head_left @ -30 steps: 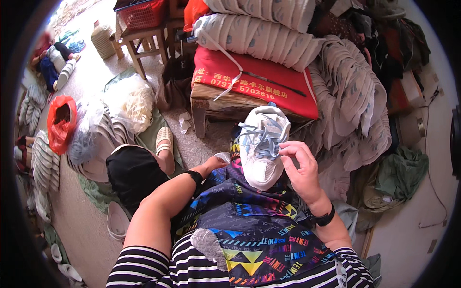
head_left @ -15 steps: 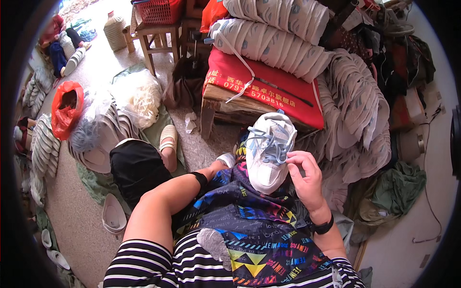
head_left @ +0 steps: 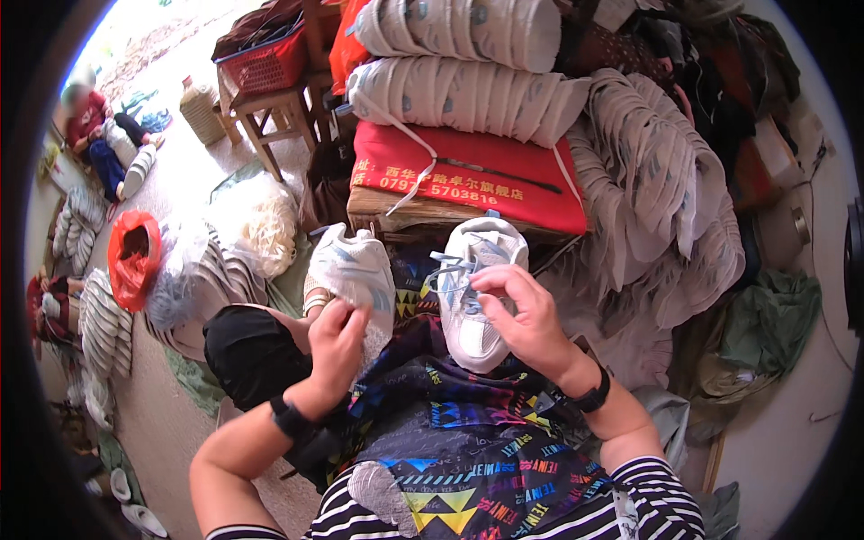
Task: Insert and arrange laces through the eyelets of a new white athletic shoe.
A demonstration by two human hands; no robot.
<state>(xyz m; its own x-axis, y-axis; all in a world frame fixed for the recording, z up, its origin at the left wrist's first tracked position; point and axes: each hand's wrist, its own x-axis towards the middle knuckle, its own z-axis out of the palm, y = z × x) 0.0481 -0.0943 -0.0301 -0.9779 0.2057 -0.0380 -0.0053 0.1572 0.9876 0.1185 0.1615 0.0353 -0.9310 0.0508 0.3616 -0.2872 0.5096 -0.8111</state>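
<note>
Head view: my left fingers (head_left: 328, 326) closed on white shoe (head_left: 358, 270), mid-frame; my right fingers (head_left: 497, 280) slightly parted at blue-laced shoe (head_left: 470, 335), cannot tell if gripping.

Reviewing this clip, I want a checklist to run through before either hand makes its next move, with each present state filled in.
1. Left hand has a grip: ok, it pinches the near part of the white shoe upper with pale blue trim.
2. Right hand grips a lace: cannot tell; its fingers are at the white shoe with blue laces, the contact unclear.
3. Laces fully in view: not ok, the right hand covers part of them.
4. Upper and laced shoe apart: ok, a gap shows between them.
5. Long rows of nested white uppers away from both hands: ok, they lie beyond, over the red cloth.
</note>
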